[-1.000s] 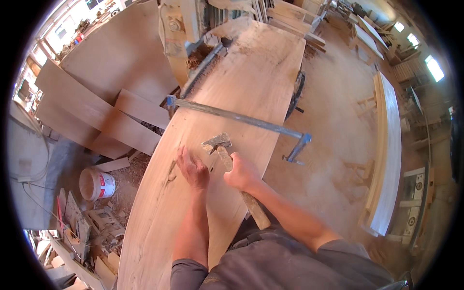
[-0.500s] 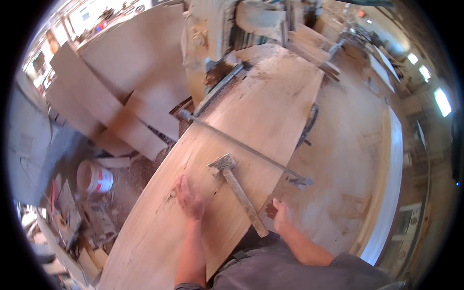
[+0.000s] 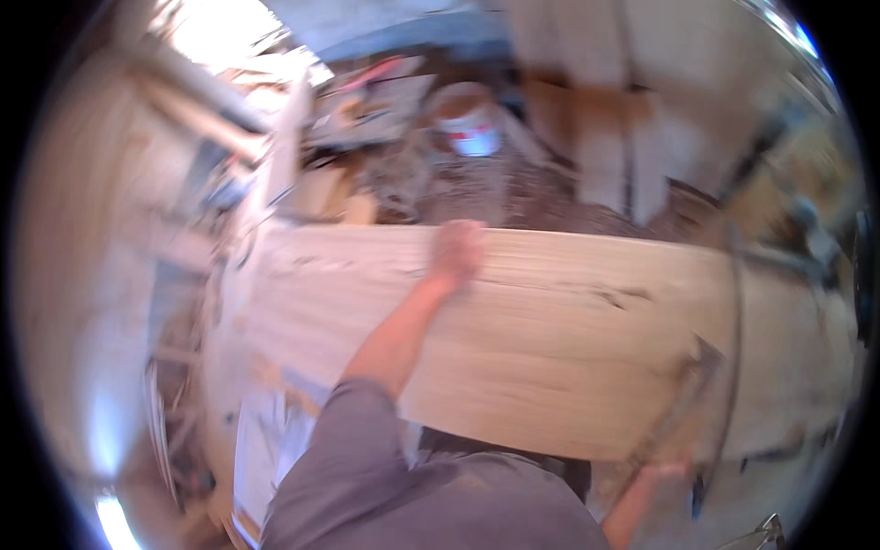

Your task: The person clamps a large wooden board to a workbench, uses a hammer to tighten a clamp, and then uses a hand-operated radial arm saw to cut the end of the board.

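A long pale wooden slab (image 3: 550, 367) lies crosswise in front of me, with dark cracks in its grain. My left hand (image 3: 458, 252) rests at the slab's far edge; motion smears its fingers. Near the slab's close edge, on the right, is my right hand (image 3: 665, 469), also blurred, close to the handle end of a hammer (image 3: 683, 390). The hammer lies tilted on the slab, its head towards the far side. Just right of it, a thin metal clamp bar (image 3: 736, 330) crosses the slab.
A white bucket (image 3: 474, 137) stands on the littered floor beyond the slab. Upright boards (image 3: 596, 137) lean to its right. Wood scraps (image 3: 344, 192) lie heaped at the far left. White flat pieces (image 3: 266, 431) lie left of my body.
My view has swung left, so the slab now runs crosswise. My left hand has moved from the slab's face beside the hammer to its far edge. The hammer still lies on the slab.
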A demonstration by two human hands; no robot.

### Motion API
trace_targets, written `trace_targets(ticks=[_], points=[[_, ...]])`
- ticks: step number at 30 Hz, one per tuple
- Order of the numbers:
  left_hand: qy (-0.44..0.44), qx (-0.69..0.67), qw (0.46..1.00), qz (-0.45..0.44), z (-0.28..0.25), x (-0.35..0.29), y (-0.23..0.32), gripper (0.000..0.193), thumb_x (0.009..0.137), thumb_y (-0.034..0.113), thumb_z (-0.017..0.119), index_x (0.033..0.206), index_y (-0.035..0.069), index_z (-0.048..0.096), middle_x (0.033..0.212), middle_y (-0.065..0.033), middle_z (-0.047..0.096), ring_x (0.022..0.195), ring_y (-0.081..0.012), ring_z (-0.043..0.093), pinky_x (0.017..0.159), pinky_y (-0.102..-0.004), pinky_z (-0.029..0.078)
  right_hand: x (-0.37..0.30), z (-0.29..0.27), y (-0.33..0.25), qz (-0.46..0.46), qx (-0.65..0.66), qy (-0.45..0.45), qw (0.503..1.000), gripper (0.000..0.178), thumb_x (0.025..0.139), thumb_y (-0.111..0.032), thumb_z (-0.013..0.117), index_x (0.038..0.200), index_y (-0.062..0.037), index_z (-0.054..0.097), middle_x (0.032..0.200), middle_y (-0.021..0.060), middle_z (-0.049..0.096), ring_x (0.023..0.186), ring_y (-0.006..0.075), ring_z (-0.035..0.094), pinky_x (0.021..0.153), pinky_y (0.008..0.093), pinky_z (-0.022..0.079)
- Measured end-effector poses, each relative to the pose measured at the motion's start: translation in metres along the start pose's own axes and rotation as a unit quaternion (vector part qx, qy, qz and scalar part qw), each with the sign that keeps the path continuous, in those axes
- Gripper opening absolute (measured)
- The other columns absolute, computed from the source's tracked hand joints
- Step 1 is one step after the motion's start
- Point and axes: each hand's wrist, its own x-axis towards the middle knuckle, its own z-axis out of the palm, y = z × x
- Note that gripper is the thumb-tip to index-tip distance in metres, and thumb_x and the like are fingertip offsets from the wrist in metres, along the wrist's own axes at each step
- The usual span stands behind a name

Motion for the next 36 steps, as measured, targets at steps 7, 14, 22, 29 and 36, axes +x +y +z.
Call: trace_targets(ticks=[7, 14, 22, 29, 36], points=[[-0.431, -0.053, 0.885, -0.169, -0.035, 0.050, -0.004, 0.055, 0.098, 0.047, 0.037, 0.106, 0.004, 0.071, 0.115, -0.0181, 0.067, 0.110, -0.0355, 0.062, 0.096, -0.0452, 0.047, -0.124, 0.046, -0.028, -0.165, -0.207, 0.177, 0.948, 0.057, 0.096, -0.037, 0.053, 0.133, 0.0053, 0.052, 0.138, 0.0177, 0.053, 0.125, 0.0341, 0.049, 0.108, 0.0443, 0.036], [-0.465, -0.155, 0.864, -0.112, 0.019, 0.095, -0.054, 0.046, 0.100, 0.040, 0.042, 0.119, 0.005, 0.066, 0.120, -0.0168, 0.066, 0.107, -0.0301, 0.062, 0.095, -0.0435, 0.047, -0.042, -0.051, -0.019, -0.232, -0.147, -0.005, 0.962, 0.052, 0.093, -0.028, 0.056, 0.133, 0.0040, 0.052, 0.133, 0.0168, 0.056, 0.119, 0.0335, 0.054, 0.107, 0.0432, 0.040], [-0.487, -0.005, 0.866, -0.116, 0.019, 0.047, -0.132, 0.054, 0.100, 0.032, 0.031, 0.117, -0.009, 0.060, 0.127, -0.0311, 0.056, 0.126, -0.0399, 0.051, 0.104, -0.0459, 0.040, -0.099, 0.024, 0.015, -0.057, 0.060, 0.083, 0.993, 0.048, 0.089, -0.029, 0.061, 0.126, 0.0019, 0.056, 0.123, 0.0185, 0.062, 0.109, 0.0371, 0.061, 0.097, 0.0488, 0.048], [-0.514, -0.013, 0.845, -0.150, -0.031, 0.049, -0.126, 0.056, 0.099, 0.034, 0.028, 0.108, -0.010, 0.063, 0.117, -0.0354, 0.058, 0.118, -0.0433, 0.056, 0.097, -0.0496, 0.043, -0.110, 0.013, 0.010, 0.000, 0.071, 0.105, 0.992, 0.050, 0.090, -0.030, 0.061, 0.127, 0.0018, 0.054, 0.123, 0.0203, 0.061, 0.110, 0.0395, 0.060, 0.093, 0.0541, 0.049], [-0.499, 0.007, 0.862, -0.095, -0.027, 0.055, -0.145, 0.053, 0.098, 0.031, 0.028, 0.105, -0.010, 0.061, 0.113, -0.0357, 0.059, 0.114, -0.0479, 0.055, 0.095, -0.0522, 0.043, -0.125, 0.032, -0.014, 0.019, 0.096, 0.097, 0.990, 0.051, 0.090, -0.032, 0.060, 0.128, 0.0010, 0.054, 0.126, 0.0201, 0.060, 0.112, 0.0391, 0.059, 0.095, 0.0533, 0.048]])
